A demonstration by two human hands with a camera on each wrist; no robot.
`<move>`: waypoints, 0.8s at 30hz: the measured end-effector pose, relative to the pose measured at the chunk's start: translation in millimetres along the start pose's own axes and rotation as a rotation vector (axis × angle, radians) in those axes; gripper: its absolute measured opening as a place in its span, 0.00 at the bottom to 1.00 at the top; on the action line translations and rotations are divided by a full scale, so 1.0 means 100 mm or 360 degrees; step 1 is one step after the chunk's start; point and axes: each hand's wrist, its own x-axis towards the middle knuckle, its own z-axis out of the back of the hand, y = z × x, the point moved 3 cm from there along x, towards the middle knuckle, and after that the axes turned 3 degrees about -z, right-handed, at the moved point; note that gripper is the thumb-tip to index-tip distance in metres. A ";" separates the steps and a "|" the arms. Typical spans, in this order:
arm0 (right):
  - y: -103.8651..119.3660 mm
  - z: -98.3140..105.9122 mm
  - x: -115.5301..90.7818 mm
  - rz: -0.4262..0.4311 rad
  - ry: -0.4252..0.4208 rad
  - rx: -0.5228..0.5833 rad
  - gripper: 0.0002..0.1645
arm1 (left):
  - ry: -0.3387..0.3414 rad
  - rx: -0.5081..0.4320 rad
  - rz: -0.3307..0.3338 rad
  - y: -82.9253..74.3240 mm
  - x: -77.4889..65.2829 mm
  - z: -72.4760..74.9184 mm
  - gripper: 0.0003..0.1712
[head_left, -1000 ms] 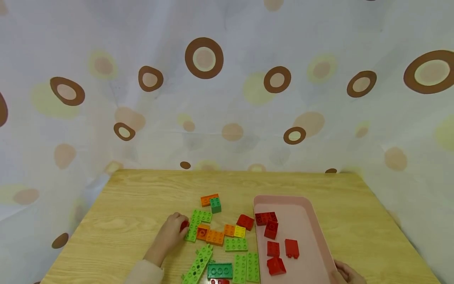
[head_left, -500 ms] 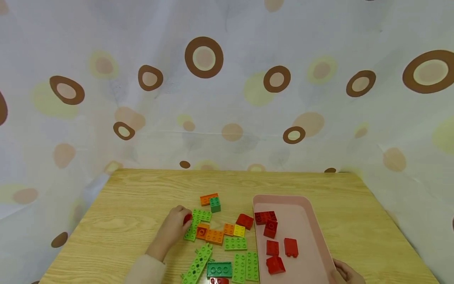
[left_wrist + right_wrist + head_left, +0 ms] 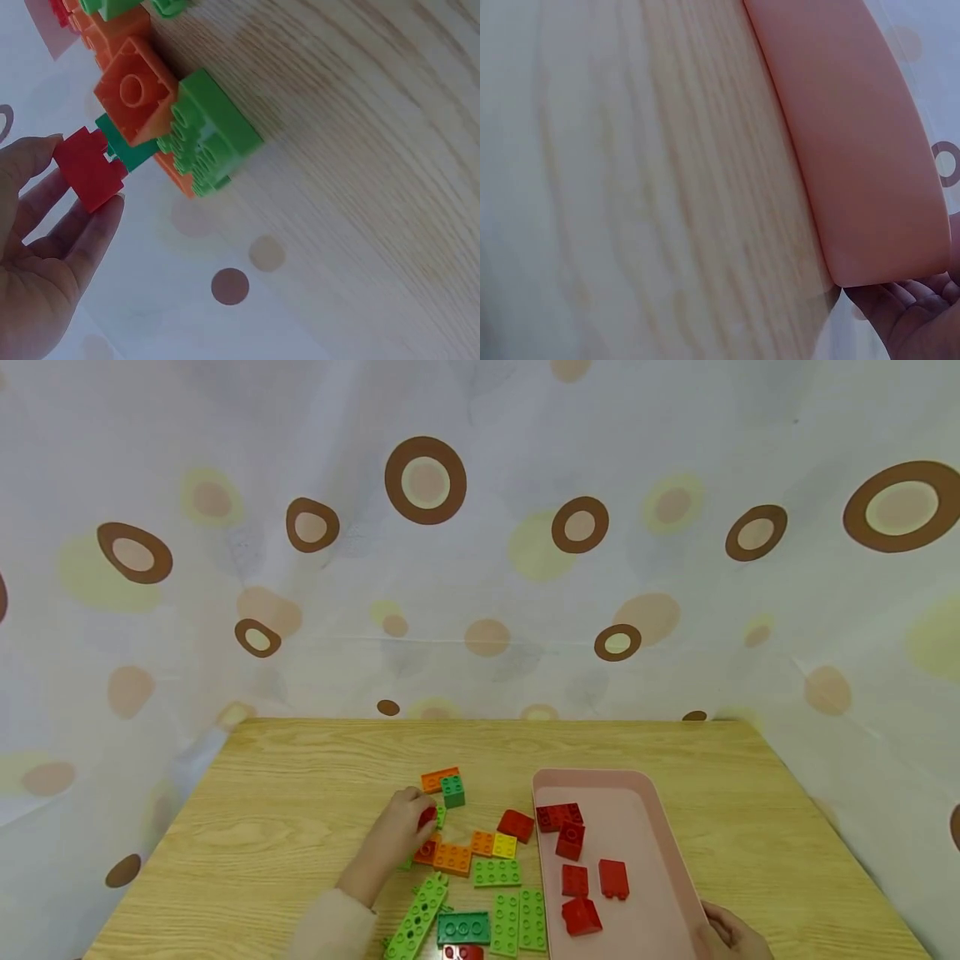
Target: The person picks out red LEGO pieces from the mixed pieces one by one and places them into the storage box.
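Observation:
My left hand (image 3: 397,831) pinches a red toy brick (image 3: 88,169) between thumb and fingertips, raised above the light green bricks (image 3: 217,127) on the table. Partly behind it in the left wrist view are an upturned orange brick (image 3: 136,90) and a dark green brick (image 3: 127,146). My right hand (image 3: 735,935) grips the near right side of a pink tray (image 3: 637,835), thumb at the rim and fingers against its outer wall (image 3: 855,135). Several red bricks (image 3: 613,878) lie inside the tray along its left half.
Left of the tray spread several bricks: a red one (image 3: 516,825), a yellow one (image 3: 505,846), light green plates (image 3: 497,873) and a dark green plate (image 3: 463,928). Another red brick (image 3: 462,952) is cut off at the bottom edge. A patterned cloth (image 3: 480,568) hangs behind the table (image 3: 315,768).
My left hand has lifted the red brick and carried it to the right, over the light green bricks. My right hand and the tray have stayed in place.

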 end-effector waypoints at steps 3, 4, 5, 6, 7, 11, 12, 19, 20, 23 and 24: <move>0.01 0.00 -0.01 0.0005 -0.0002 -0.0005 0.25 | 0.0033 -0.0026 -0.0031 -0.08 0.05 -0.03 0.08; 0.01 0.00 -0.01 0.0014 -0.0005 -0.0001 0.25 | 0.0047 -0.0029 -0.0032 -0.10 0.06 -0.04 0.08; 0.01 0.00 -0.01 0.0022 -0.0009 0.0002 0.24 | 0.0062 -0.0027 -0.0037 -0.12 0.08 -0.05 0.08; 0.01 0.00 -0.02 0.0030 -0.0013 0.0005 0.24 | 0.0070 -0.0027 -0.0042 -0.14 0.09 -0.06 0.08; 0.01 0.00 -0.02 0.0036 -0.0016 0.0012 0.24 | 0.0081 -0.0020 -0.0049 -0.15 0.11 -0.07 0.08; 0.01 0.00 -0.03 0.0052 -0.0043 0.0041 0.23 | 0.0100 -0.0025 -0.0078 -0.21 0.14 -0.12 0.09; 0.01 0.00 -0.03 0.0055 -0.0047 0.0039 0.23 | 0.0098 -0.0026 -0.0084 -0.22 0.15 -0.14 0.09; 0.01 0.00 -0.02 0.0025 -0.0021 0.0015 0.25 | 0.0100 -0.0057 -0.0106 -0.26 0.18 -0.20 0.10; 0.01 0.00 -0.02 0.0014 -0.0013 0.0015 0.25 | 0.0100 -0.0064 -0.0104 -0.27 0.19 -0.20 0.10; 0.01 -0.01 -0.02 -0.0013 -0.0003 0.0019 0.25 | 0.0104 -0.0039 -0.0101 -0.32 0.21 -0.22 0.10; 0.01 -0.01 -0.01 -0.0015 -0.0004 0.0027 0.25 | 0.0109 -0.0028 -0.0101 -0.33 0.22 -0.23 0.10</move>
